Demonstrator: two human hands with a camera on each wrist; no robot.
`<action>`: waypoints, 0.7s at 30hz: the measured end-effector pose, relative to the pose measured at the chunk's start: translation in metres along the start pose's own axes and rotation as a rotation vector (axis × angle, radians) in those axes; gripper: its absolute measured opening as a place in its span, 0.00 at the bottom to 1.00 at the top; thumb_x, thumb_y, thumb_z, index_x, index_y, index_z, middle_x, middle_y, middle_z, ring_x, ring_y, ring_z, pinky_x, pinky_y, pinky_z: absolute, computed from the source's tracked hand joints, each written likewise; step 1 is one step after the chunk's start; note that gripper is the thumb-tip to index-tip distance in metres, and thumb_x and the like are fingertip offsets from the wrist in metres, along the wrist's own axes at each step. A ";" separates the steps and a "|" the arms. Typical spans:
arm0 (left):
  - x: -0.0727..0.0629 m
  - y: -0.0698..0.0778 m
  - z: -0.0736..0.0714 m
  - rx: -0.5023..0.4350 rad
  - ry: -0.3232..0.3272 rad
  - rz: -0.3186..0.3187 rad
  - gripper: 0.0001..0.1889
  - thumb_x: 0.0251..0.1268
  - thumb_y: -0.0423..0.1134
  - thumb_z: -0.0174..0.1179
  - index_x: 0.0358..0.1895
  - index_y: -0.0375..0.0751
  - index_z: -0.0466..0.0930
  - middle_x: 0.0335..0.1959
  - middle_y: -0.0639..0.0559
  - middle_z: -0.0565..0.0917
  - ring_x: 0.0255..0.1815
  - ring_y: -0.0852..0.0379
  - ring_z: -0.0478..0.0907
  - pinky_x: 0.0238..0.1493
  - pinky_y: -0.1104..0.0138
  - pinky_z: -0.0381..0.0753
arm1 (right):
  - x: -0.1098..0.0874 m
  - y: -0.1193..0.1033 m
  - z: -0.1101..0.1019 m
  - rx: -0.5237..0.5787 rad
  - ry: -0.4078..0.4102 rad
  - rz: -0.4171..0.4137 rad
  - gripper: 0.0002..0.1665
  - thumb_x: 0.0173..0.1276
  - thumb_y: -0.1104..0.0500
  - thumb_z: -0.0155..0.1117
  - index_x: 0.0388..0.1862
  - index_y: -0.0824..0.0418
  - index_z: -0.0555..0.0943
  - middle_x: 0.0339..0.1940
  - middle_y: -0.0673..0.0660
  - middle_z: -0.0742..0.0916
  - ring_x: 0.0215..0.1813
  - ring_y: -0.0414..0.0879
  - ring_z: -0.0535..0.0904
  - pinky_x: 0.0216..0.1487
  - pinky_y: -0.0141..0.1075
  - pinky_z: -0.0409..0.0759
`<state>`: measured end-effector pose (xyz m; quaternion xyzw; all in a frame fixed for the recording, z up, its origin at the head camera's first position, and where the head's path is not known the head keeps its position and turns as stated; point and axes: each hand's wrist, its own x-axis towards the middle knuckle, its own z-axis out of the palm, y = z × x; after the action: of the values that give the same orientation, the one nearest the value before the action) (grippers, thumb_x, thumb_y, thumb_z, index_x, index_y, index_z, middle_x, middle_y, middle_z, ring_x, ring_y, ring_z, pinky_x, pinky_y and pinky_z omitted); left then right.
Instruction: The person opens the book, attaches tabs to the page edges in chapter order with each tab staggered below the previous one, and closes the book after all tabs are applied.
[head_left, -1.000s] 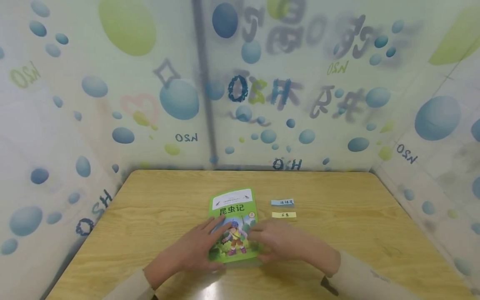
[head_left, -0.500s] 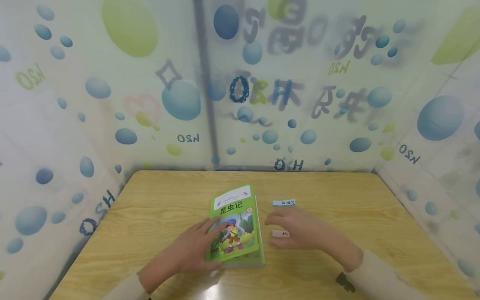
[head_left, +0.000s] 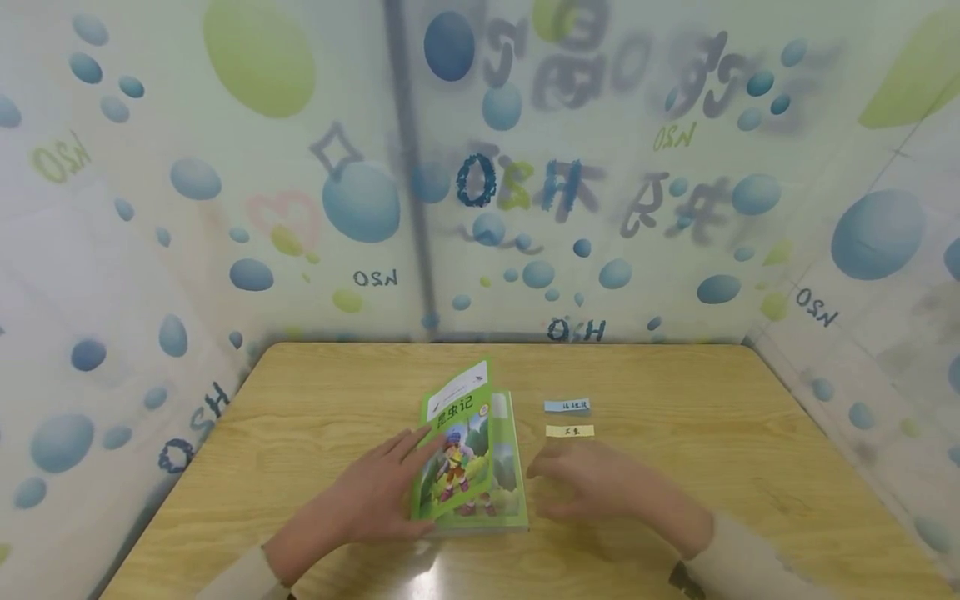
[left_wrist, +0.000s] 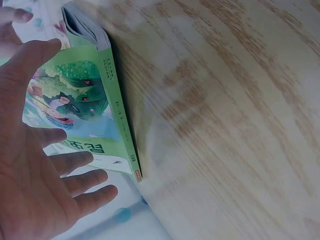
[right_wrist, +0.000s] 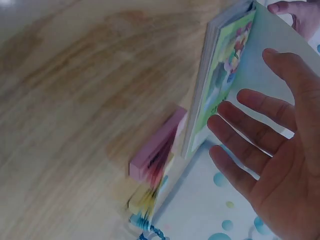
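A green paperback book (head_left: 510, 500) lies on the table, its illustrated front cover (head_left: 453, 454) lifted at the right and leaning up to the left. Beneath the cover shows a page with a similar picture. My left hand (head_left: 375, 492) is by the book's spine side, fingers extended over the cover; whether they touch it is unclear. To the right of the book, my right hand (head_left: 600, 483) hovers apart from it. In the right wrist view its fingers are spread, holding nothing. A pink slip (right_wrist: 156, 145) near this hand is hidden in the head view.
Beyond my right hand lie a blue slip (head_left: 567, 406) and a yellow slip (head_left: 570, 431), both with handwriting. The wooden table (head_left: 690, 408) meets bubble-patterned curtains (head_left: 622, 308) at its back and sides.
The front cover has risen from lying flat and tilts further to the left. My right hand has moved off the book to the right; my left hand has shifted slightly left.
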<state>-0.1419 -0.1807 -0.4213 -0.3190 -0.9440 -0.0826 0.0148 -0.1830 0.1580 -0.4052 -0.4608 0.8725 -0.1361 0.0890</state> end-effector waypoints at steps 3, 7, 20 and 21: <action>0.001 0.000 -0.001 -0.026 -0.010 -0.008 0.58 0.51 0.66 0.72 0.80 0.39 0.55 0.76 0.33 0.61 0.70 0.29 0.65 0.61 0.38 0.71 | 0.001 -0.003 0.008 -0.011 0.014 -0.024 0.23 0.68 0.46 0.70 0.57 0.56 0.84 0.52 0.48 0.86 0.51 0.41 0.82 0.52 0.37 0.81; 0.003 0.001 -0.001 -0.038 -0.016 -0.011 0.58 0.51 0.66 0.72 0.80 0.39 0.56 0.76 0.34 0.61 0.70 0.29 0.65 0.60 0.37 0.72 | 0.004 -0.006 0.015 -0.017 0.024 -0.058 0.21 0.68 0.48 0.71 0.55 0.56 0.85 0.51 0.49 0.86 0.51 0.40 0.82 0.52 0.34 0.81; -0.003 -0.007 -0.002 -0.035 0.047 -0.007 0.60 0.48 0.65 0.74 0.80 0.41 0.55 0.75 0.34 0.63 0.70 0.32 0.66 0.61 0.40 0.72 | 0.014 -0.011 0.021 -0.080 0.019 -0.073 0.22 0.63 0.49 0.75 0.53 0.57 0.84 0.46 0.48 0.86 0.45 0.37 0.80 0.48 0.31 0.80; -0.004 -0.007 -0.003 -0.039 0.064 -0.006 0.60 0.47 0.64 0.74 0.80 0.41 0.55 0.74 0.33 0.64 0.70 0.32 0.66 0.61 0.41 0.73 | 0.014 -0.011 0.021 -0.077 0.015 -0.067 0.22 0.63 0.49 0.75 0.53 0.57 0.84 0.46 0.48 0.86 0.45 0.37 0.80 0.48 0.32 0.80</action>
<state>-0.1433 -0.1895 -0.4193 -0.3136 -0.9423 -0.1110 0.0385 -0.1762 0.1374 -0.4215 -0.4918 0.8617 -0.1090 0.0601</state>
